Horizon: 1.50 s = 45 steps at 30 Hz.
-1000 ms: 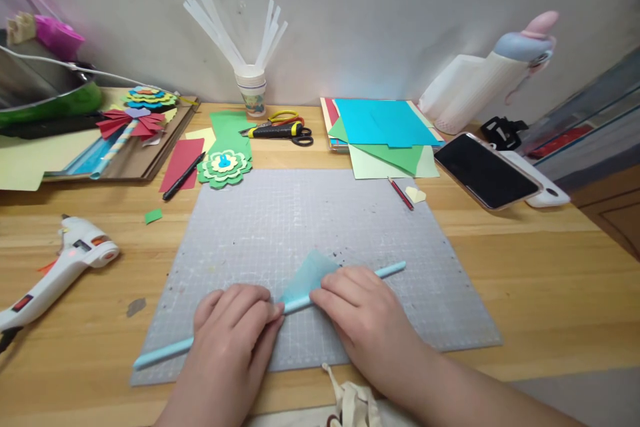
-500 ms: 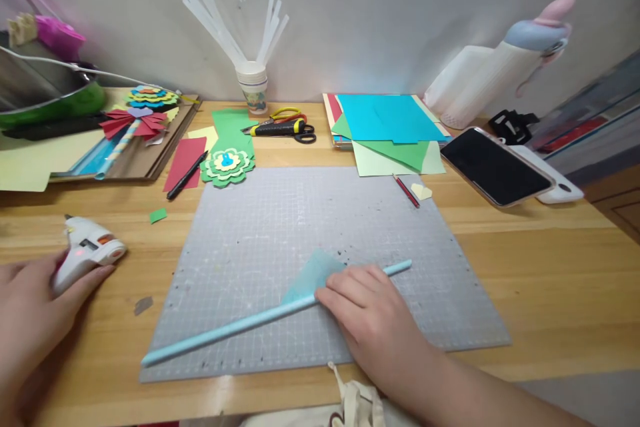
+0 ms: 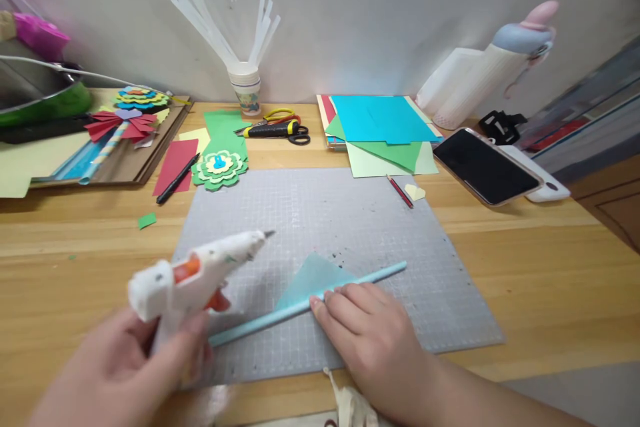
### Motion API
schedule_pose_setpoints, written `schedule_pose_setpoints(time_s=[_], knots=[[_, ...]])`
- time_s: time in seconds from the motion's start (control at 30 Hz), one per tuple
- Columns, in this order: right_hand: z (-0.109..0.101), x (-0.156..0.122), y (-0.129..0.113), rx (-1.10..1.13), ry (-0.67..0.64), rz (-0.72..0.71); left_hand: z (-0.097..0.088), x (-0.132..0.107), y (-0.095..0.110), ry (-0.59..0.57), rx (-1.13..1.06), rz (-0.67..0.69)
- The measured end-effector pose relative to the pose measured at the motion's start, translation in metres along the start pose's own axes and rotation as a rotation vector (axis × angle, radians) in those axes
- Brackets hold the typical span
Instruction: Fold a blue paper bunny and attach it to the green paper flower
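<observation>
My left hand (image 3: 125, 373) grips a white hot glue gun (image 3: 200, 273) and holds it above the grey cutting mat (image 3: 325, 213), its metal nozzle pointing right. A thin rolled light blue paper tube (image 3: 280, 310) lies slantwise across the mat, with an unrolled triangular flap of the same blue paper behind it. My right hand (image 3: 365, 327) rests on the mat with its fingertips flat against the tube, pinning it down.
At the back stand a cup of glue sticks (image 3: 243, 90), scissors and a knife (image 3: 280, 130), a stack of coloured paper (image 3: 383, 127), a green paper flower (image 3: 219, 167) and a phone (image 3: 487, 167). A black pen (image 3: 177, 177) and a red pencil (image 3: 400, 191) lie near the mat.
My left hand left the tube, reached to the glue gun at the table's left, picked it up and brought it over the mat. My right hand stayed on the tube.
</observation>
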State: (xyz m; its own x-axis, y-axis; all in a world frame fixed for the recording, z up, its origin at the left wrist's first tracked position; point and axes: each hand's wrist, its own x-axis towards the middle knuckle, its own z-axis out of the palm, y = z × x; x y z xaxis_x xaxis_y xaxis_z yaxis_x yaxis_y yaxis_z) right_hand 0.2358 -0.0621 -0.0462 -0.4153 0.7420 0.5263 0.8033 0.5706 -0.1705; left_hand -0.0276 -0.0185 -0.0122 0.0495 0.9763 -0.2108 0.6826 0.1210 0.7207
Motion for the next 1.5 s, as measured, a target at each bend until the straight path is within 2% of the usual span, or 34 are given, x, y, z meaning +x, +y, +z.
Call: schedule_pose_setpoints(time_s=[0.13,0.17,0.3,0.37,0.73,0.93,1.1,1.3,1.5], knots=[[0.000,-0.001,0.000,-0.016,-0.005,-0.011,0.031,-0.004,0.038,-0.257,-0.140,0.010],[0.000,0.000,0.000,-0.016,-0.010,-0.012,0.035,-0.002,0.043,-0.280,-0.137,0.042],[0.001,0.000,0.000,-0.027,-0.015,-0.003,0.041,0.007,0.053,-0.222,-0.088,0.210],[0.001,0.000,0.000,-0.027,-0.013,-0.004,0.042,0.010,0.055,-0.224,-0.078,0.248],[0.001,-0.001,0.000,-0.020,0.003,-0.004,0.051,0.016,0.057,-0.306,-0.016,0.294],[-0.001,0.001,-0.001,-0.020,-0.024,-0.006,0.054,0.015,0.050,-0.228,0.062,0.370],[0.000,0.001,-0.001,-0.018,-0.008,-0.001,0.049,0.014,0.054,-0.273,0.043,0.367],[-0.001,0.001,0.001,-0.026,-0.012,-0.005,0.039,0.011,0.055,-0.218,0.047,0.342],[0.000,0.001,0.000,-0.035,-0.020,-0.001,0.038,0.009,0.052,-0.147,0.016,0.372]])
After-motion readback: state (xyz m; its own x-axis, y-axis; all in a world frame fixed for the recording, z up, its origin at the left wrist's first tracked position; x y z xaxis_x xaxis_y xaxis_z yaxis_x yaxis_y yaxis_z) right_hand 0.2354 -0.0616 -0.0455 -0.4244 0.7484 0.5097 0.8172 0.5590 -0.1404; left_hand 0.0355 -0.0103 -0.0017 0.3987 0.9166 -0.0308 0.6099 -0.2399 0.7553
